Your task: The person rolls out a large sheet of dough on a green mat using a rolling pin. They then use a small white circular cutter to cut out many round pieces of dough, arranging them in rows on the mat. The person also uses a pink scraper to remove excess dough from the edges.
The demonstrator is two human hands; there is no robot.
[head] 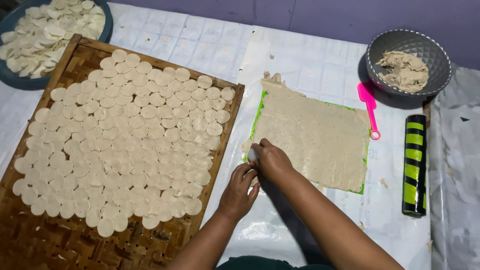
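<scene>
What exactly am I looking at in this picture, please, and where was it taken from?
The camera sits on a person's head and looks down at their own bare hands. The right hand presses a small round cutter on the edge of a flat dough sheet; the left hand rests beside it. To the left a woven tray carries many dough rounds, with more in a blue basin. To the right lie a pink scraper, a striped roller and a grey bowl of scraps.
</scene>
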